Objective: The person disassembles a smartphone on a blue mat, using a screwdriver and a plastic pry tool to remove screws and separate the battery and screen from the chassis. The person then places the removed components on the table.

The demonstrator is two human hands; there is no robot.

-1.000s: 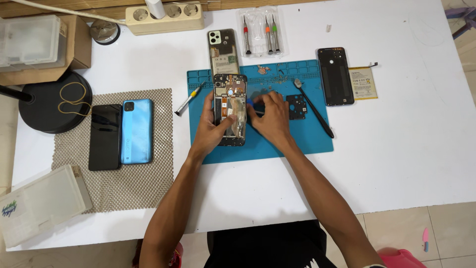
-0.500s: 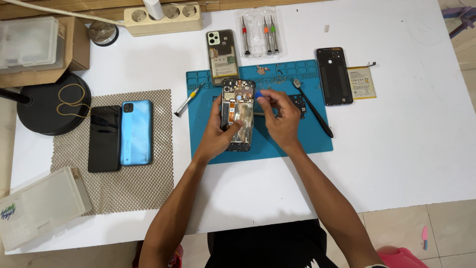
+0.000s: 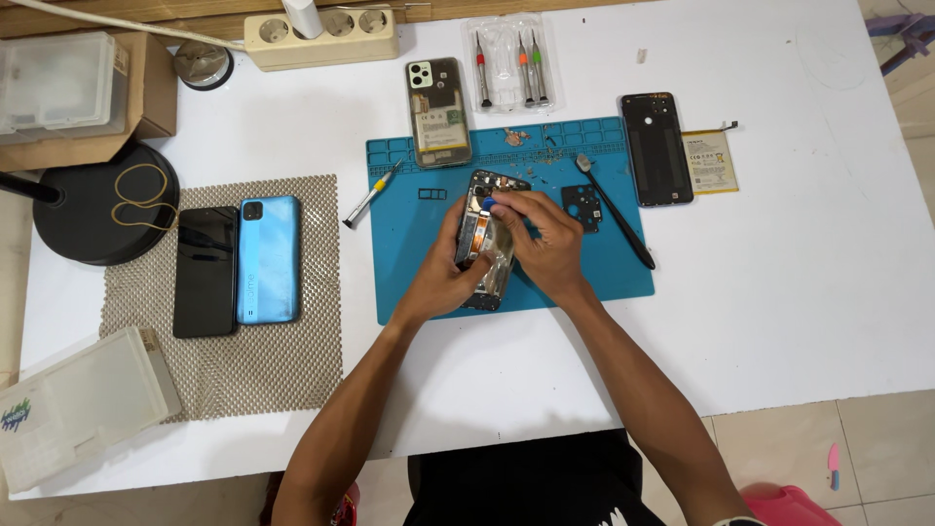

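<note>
1. My left hand (image 3: pixel 443 278) is clamped around the opened phone (image 3: pixel 484 244), gripping its left edge and lower end and holding it over the blue work mat (image 3: pixel 409 273).
2. My right hand (image 3: pixel 545 248) rests on the phone's right side, fingers pinched together on a small blue-tipped tool (image 3: pixel 489 203) that touches the upper part of the exposed insides.
3. The phone sits near the middle of the mat, its length running away from me, its back cover off.
4. Just right of my right hand lies a small black camera frame (image 3: pixel 582 206) and a long black spudger (image 3: pixel 614 210), both on the mat.
5. A screwdriver (image 3: pixel 372 195) lies across the mat's left edge.
6. A clear-backed phone shell (image 3: pixel 438 112) lies at the mat's top edge, beside a pack of 3 screwdrivers (image 3: pixel 508 66).
7. A black back cover (image 3: pixel 655 148) and a flat battery (image 3: pixel 711 161) lie right of the mat.
8. Well to my left, a black phone (image 3: pixel 205 271) and a light blue phone (image 3: pixel 268 258) lie side by side on a mesh pad (image 3: pixel 243 380).
</note>
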